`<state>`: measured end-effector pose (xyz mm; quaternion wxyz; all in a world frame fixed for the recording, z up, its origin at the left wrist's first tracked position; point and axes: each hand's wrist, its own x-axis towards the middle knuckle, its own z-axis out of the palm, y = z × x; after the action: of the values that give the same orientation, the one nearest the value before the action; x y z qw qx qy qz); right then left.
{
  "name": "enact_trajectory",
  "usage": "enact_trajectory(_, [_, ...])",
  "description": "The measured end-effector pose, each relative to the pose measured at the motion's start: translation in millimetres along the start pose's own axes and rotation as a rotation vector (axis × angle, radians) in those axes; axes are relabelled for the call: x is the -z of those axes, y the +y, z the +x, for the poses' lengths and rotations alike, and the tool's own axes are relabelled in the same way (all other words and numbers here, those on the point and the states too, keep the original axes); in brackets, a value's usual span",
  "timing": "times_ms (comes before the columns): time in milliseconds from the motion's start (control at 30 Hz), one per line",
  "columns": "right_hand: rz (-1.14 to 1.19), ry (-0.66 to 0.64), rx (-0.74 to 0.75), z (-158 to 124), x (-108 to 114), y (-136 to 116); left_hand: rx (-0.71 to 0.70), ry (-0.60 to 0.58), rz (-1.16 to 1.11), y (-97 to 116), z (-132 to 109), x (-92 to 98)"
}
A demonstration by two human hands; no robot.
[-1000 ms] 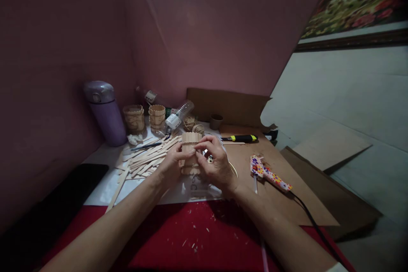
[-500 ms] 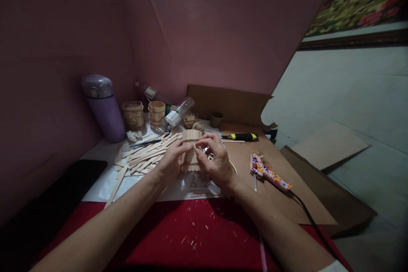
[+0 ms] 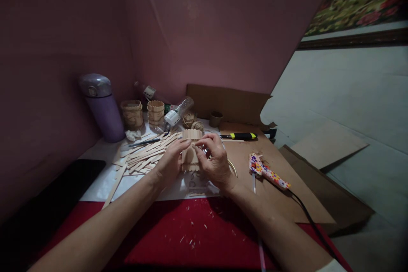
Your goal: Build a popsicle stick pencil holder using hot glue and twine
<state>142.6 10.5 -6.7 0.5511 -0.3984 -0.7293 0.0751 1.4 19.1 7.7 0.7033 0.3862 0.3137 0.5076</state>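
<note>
A small cup made of wooden craft sticks [image 3: 190,160], with scalloped edges, lies between my hands at the middle of the table. My left hand [image 3: 170,160] is closed around its left side, thumb resting on the top face. From the right, my right hand [image 3: 215,159] has its thumb and index finger pinched together against the cup's surface. Whatever small piece those fingertips may hold is hidden. A pile of loose craft sticks [image 3: 149,155] spreads beside my left hand. Behind the cup sit balls of twine [image 3: 197,126].
A floral glue gun [image 3: 267,172] with a black cord lies on cardboard [image 3: 296,204] at right. A yellow-black handled cutter [image 3: 244,136] lies behind. Two stick cups [image 3: 156,114], plastic bottles [image 3: 178,112], a small pot [image 3: 216,119] and a purple tumbler [image 3: 103,110] stand at the back.
My left thumb has slid slightly up and away from the right fingertips. The right fingers stay pinched at the cup. The whole view has shifted a little.
</note>
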Motion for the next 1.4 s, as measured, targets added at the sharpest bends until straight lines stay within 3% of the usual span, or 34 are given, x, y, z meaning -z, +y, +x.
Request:
enact_trajectory(200, [0.058, -0.022, 0.028, 0, 3, -1, -0.049, -0.012, 0.005, -1, 3, 0.2])
enact_trajectory(367, [0.106, 0.025, -0.047, 4, 7, -4, -0.025, -0.013, 0.017, 1, 1, 0.3])
enact_trajectory(733, [-0.064, -0.045, 0.010, 1, 4, -6, -0.082, -0.015, -0.013, -2, 3, 3.4])
enact_trajectory(900, [-0.022, -0.058, -0.064, 3, 4, -8, -0.081, -0.007, -0.030, -1, 3, 2.3])
enact_trajectory(1100, [0.147, 0.018, -0.214, 5, 6, -5, -0.037, 0.012, -0.041, -5, 8, 11.2])
enact_trajectory(1400, [-0.007, -0.039, -0.020, 12, 16, -4, -0.017, 0.022, -0.020, -2, 4, 4.5])
